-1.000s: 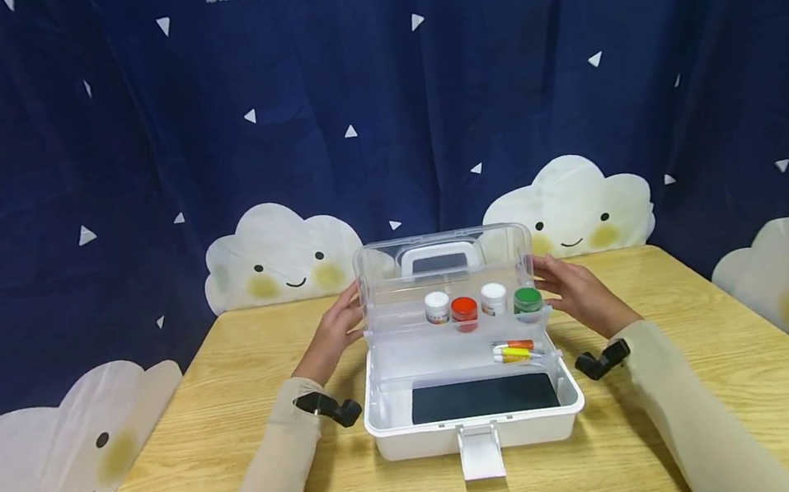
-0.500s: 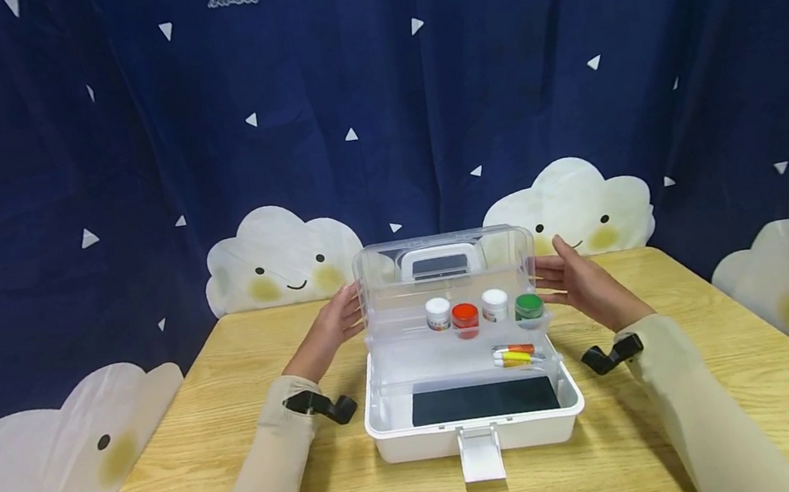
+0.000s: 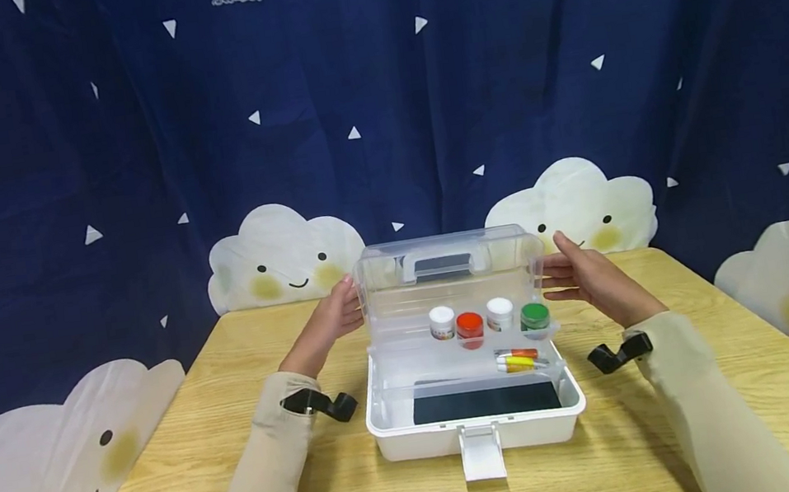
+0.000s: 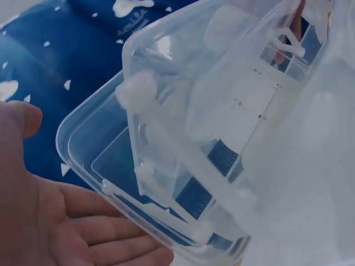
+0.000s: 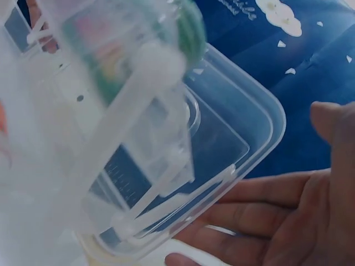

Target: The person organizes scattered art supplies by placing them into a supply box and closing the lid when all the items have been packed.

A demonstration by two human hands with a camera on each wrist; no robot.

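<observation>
A white storage box [image 3: 435, 442] stands on the table with its clear lid [image 3: 387, 301] raised and its trays spread out. My left hand [image 3: 319, 331] is at the lid's left side, fingers straight and thumb up; in the left wrist view these fingers [image 4: 105, 235] lie along the lid's outer edge. On the other side, my right hand [image 3: 603, 285] reaches its straight fingers [image 5: 249, 216] behind the lid's edge, thumb apart. Jars with white [image 3: 442, 321], red [image 3: 469, 326] and green [image 3: 534, 317] tops stand in the upper tray, small orange and yellow tubes [image 3: 520, 361] in the lower one.
A flat dark rectangle [image 3: 486, 403] lies in the bottom of the box. The front latch [image 3: 482, 457] hangs down over the wooden table [image 3: 188, 439]. A white handle [image 3: 442, 265] is on the lid. Behind the table hangs a dark blue curtain [image 3: 372, 74] with clouds.
The lid has tilted forward and the trays with the jars and tubes have come slightly down. My right thumb has lifted off the lid, and both hands have moved slightly outward.
</observation>
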